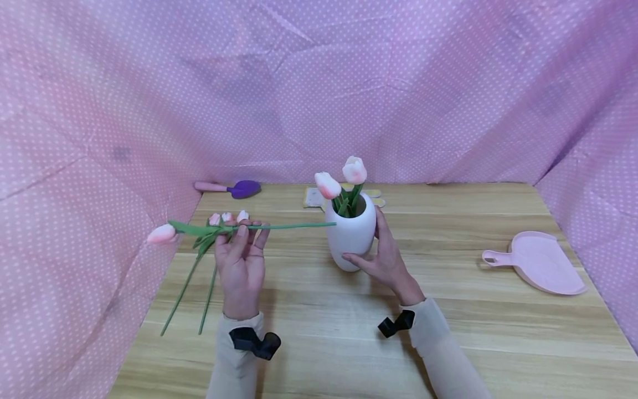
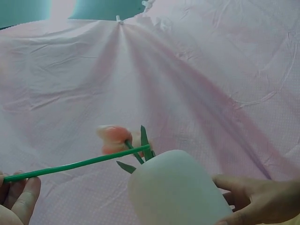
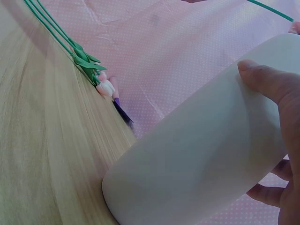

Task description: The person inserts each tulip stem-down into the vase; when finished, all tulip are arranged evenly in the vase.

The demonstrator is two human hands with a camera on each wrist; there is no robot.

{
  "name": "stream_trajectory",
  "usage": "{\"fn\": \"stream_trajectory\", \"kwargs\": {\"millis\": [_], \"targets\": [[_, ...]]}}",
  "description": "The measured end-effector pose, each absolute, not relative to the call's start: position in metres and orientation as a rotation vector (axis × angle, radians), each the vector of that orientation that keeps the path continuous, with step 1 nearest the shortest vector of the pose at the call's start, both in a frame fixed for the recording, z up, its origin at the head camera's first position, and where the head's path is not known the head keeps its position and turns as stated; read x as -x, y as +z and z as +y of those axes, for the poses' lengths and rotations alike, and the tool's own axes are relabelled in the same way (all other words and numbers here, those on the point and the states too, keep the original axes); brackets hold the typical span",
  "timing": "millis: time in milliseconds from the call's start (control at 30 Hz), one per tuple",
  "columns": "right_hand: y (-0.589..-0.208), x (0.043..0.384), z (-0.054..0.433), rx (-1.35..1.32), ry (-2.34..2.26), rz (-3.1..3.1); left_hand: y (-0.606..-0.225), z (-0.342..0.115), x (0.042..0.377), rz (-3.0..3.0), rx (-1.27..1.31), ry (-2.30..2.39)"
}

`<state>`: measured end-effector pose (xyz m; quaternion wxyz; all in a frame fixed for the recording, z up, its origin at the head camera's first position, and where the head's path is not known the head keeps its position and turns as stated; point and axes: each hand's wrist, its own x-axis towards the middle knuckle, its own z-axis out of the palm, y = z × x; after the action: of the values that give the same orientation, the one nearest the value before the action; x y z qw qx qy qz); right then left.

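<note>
My left hand (image 1: 243,271) pinches the green stem of an artificial tulip (image 1: 299,225) between thumb and fingers. The tulip lies nearly level, its pink-white bloom pointing left and its stem end overlapping the rim of a white vase (image 1: 351,238) in the head view. Two pink-white tulips (image 1: 327,185) stand in that vase, leaning left and back. With thumb and fingers spread round its right side, my right hand (image 1: 386,260) grips the vase, whose base meets the table in the right wrist view. Several loose tulips (image 3: 105,88) lie on the table behind and below my left hand.
A purple trowel (image 1: 244,189) with a pink handle lies at the back left edge. Behind the vase are pale yellow-edged gloves (image 1: 314,197), partly hidden. On the right rests a pink dustpan (image 1: 543,263). Pink dotted cloth (image 1: 299,100) encloses the wooden table (image 1: 309,343).
</note>
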<state>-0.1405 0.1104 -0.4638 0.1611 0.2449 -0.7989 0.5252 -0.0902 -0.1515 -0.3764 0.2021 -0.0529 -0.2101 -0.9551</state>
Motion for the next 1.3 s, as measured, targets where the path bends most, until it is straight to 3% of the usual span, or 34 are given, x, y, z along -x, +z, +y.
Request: {"fn": "stream_trajectory", "kwargs": {"millis": [567, 1300], "targets": [[-0.465, 0.14, 0.11, -0.691, 1.498, -2.281, -0.366, -0.127, 0.104, -0.692, 0.175, -2.576], [-0.464, 0.141, 0.111, -0.699, 1.501, -2.274, -0.35, -0.102, 0.106, -0.992, 0.554, -2.261]]}}
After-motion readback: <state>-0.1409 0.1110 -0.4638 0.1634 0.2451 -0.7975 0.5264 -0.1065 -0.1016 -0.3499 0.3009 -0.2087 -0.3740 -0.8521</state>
